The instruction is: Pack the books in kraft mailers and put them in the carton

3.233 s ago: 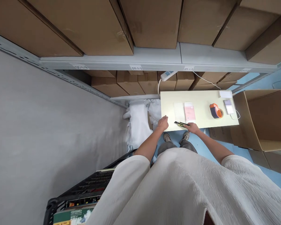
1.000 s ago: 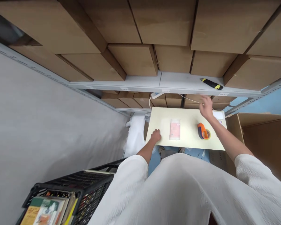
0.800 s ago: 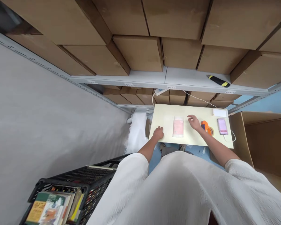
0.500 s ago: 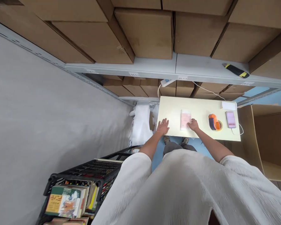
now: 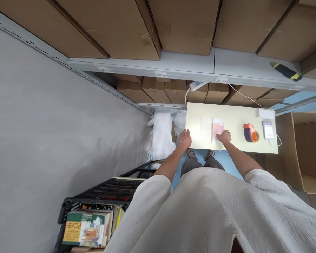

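My left hand point(image 5: 185, 138) lies flat on the near left corner of a small cream table point(image 5: 234, 114), fingers stretched out and holding nothing. My right hand point(image 5: 223, 135) rests on the near right part of a flat pink packet point(image 5: 216, 126) in clear wrap at the table's middle; its fingers are curled down on the packet. A pale clear sheet point(image 5: 205, 125) lies just left of the packet. An orange and blue tape dispenser point(image 5: 250, 132) stands to the right of my right hand.
A phone point(image 5: 268, 129) on a cable and a white block point(image 5: 266, 114) lie at the table's right end. A black and yellow utility knife point(image 5: 286, 71) sits on the grey shelf above. An open cardboard box point(image 5: 302, 147) stands right, white bags point(image 5: 162, 137) left, a black crate of books point(image 5: 94, 218) near left.
My right hand came down from the shelf, where the knife now lies, to the pink packet and rests on it. My left hand has opened flat at the table's corner.
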Motion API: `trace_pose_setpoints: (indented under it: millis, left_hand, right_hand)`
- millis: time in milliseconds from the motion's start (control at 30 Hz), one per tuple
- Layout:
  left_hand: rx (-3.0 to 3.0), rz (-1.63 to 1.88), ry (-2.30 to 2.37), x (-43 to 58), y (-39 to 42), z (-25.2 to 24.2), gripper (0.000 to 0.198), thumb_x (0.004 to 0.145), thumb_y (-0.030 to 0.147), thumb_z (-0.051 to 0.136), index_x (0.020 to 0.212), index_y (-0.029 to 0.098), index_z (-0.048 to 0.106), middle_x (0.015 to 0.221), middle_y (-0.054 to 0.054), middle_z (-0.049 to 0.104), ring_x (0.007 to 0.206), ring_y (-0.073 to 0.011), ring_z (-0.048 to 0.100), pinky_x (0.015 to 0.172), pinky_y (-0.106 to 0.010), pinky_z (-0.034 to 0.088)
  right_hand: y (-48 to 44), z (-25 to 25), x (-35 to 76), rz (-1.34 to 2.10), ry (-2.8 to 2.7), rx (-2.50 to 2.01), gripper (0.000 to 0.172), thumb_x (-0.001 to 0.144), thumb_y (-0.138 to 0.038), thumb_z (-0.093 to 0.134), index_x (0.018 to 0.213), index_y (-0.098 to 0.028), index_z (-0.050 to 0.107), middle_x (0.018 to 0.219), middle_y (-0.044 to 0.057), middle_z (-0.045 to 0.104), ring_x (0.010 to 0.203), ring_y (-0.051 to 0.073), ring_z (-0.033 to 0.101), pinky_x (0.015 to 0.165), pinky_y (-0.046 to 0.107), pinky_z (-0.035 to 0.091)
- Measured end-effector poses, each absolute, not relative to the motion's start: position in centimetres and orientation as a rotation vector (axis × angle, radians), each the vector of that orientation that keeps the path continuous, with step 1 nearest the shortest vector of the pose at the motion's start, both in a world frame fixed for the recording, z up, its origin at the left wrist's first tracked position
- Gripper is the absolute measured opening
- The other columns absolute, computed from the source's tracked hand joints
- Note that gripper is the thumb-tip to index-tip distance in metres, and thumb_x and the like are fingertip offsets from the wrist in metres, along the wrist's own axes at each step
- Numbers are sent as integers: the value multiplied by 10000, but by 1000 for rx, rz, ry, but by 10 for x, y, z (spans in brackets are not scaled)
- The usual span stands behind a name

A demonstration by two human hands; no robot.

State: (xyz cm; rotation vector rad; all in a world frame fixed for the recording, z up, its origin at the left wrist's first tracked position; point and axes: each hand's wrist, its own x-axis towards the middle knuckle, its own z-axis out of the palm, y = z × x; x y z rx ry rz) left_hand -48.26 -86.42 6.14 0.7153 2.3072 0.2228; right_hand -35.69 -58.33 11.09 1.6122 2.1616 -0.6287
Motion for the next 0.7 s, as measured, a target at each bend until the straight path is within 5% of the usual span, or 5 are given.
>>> trace_pose_setpoints:
  millis: [233, 367, 567, 700]
  left_hand:
    - [769, 325, 2406, -483, -862, 74, 783, 1088, 284, 442, 1821, 126, 213, 1893, -203, 216, 1757, -413, 166, 1425, -614, 119]
    - [1068, 437, 2240, -471, -845, 82, 733, 1058, 217, 477, 1780, 181, 353, 1881, -144, 291, 1740, -353, 257, 1417, -535, 217]
    - [1062, 681, 2050, -452, -808, 85, 652, 1064, 202, 479, 1714, 160, 467, 1804, -158, 450, 1670, -309, 427, 1382, -483, 340]
    - [742, 985, 2014, -458, -790, 89, 532, 1105, 249, 481, 1623, 171, 574, 1677, -162, 609, 1515, -282, 616, 1283, -423, 478]
  right_hand:
    - [-587, 115, -362, -612, 2135, 1698, 767, 810, -382, 861, 1445, -199, 472, 1558, 275, 522, 1482, 429, 545, 1187, 549, 471]
    - [-598, 122, -363, -643, 2150, 1750, 729, 812, -336, 828, 1421, -216, 447, 1552, 252, 533, 1459, 413, 563, 1199, 540, 466]
    - [-609, 130, -360, -761, 2212, 1791, 474, 935, -482, 709, 1281, -245, 487, 1484, 218, 587, 1385, 408, 607, 1159, 546, 492]
    - [-611, 129, -364, -997, 2329, 1765, 313, 1033, -572, 537, 1077, -262, 542, 1270, 187, 683, 1207, 374, 673, 1064, 502, 531]
